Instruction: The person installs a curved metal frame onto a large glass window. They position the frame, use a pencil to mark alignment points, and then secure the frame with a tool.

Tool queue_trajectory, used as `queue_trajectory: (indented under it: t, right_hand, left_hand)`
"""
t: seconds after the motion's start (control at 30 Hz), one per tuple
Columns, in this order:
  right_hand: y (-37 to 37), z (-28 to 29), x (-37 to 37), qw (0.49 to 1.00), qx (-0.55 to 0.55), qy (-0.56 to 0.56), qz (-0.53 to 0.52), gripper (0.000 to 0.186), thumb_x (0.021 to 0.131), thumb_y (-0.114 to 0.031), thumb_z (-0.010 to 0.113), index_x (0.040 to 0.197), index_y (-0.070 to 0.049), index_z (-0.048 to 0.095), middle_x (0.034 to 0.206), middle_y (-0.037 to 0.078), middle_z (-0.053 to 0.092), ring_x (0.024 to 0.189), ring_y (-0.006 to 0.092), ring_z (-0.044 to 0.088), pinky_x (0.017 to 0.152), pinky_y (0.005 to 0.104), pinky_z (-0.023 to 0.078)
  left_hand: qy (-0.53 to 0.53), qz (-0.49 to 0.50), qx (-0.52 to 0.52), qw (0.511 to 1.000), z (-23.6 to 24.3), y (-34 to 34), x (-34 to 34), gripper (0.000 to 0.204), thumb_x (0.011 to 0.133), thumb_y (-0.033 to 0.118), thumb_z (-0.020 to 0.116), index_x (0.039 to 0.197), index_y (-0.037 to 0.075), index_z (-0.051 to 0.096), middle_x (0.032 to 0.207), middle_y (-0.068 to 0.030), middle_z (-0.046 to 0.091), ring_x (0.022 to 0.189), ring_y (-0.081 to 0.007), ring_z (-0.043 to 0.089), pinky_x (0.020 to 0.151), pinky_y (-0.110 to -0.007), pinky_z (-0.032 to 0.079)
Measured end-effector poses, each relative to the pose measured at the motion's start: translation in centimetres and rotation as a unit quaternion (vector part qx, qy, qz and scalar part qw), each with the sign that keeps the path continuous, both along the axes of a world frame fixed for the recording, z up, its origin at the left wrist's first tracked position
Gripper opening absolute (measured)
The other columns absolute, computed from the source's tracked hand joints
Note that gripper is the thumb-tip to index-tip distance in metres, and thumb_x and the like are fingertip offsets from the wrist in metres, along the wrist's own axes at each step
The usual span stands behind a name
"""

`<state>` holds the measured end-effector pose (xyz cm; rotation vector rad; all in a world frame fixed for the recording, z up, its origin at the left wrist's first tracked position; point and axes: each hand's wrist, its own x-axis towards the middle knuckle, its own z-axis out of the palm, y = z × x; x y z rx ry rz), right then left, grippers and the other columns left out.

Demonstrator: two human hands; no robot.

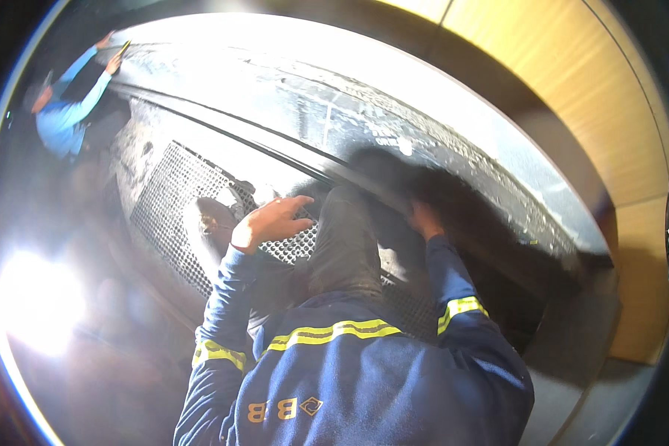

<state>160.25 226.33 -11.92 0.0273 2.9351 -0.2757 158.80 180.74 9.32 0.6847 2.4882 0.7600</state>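
My left hand [273, 221] hangs over the perforated black mat [175, 195] beside my knee, its fingers apart and nothing in them. My right hand [426, 220] reaches to the shadowed lower edge of a large grey panel [316, 108]; its fingertips are lost in the shadow, so I cannot tell whether they grip anything. Long dark strips [234, 132] run along the panel's near side, from the far left toward my knees. Glare washes out much of the panel's upper part.
At the far left a co-worker [63, 123] in a light blue top reaches to the panel's end, a small yellow and dark object [125, 47] at one hand. A curved wood-toned wall [543, 70] rises behind. A bright light [41, 303] glares at left.
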Motion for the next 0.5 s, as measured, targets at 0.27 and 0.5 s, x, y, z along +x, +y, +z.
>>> queue_trajectory:
  t: [0.27,0.5]
  right_hand:
    - [-0.6,3.6,1.0,0.995,0.016,-0.090,-0.028,0.066,0.080,-0.039,0.084,0.140,-0.017,0.067,0.133,0.018,0.071,0.123,0.0409,0.066,0.105,0.0509,0.053]
    - [-0.6,6.4,0.6,0.999,-0.018,-0.042,0.004,0.068,0.073,-0.041,0.086,0.134,-0.013,0.071,0.125,0.017,0.074,0.117,0.0385,0.069,0.099,0.0492,0.055]
  left_hand:
    - [0.009,0.072,0.128,0.989,0.6,2.1,5.2,0.062,0.098,0.038,0.070,0.149,0.006,0.054,0.120,-0.0238,0.073,0.106,-0.0378,0.072,0.093,-0.045,0.057]
    - [0.027,0.041,0.135,0.990,2.5,4.9,4.9,0.065,0.097,0.034,0.072,0.147,-0.001,0.053,0.131,-0.0259,0.068,0.117,-0.0403,0.068,0.101,-0.045,0.055]
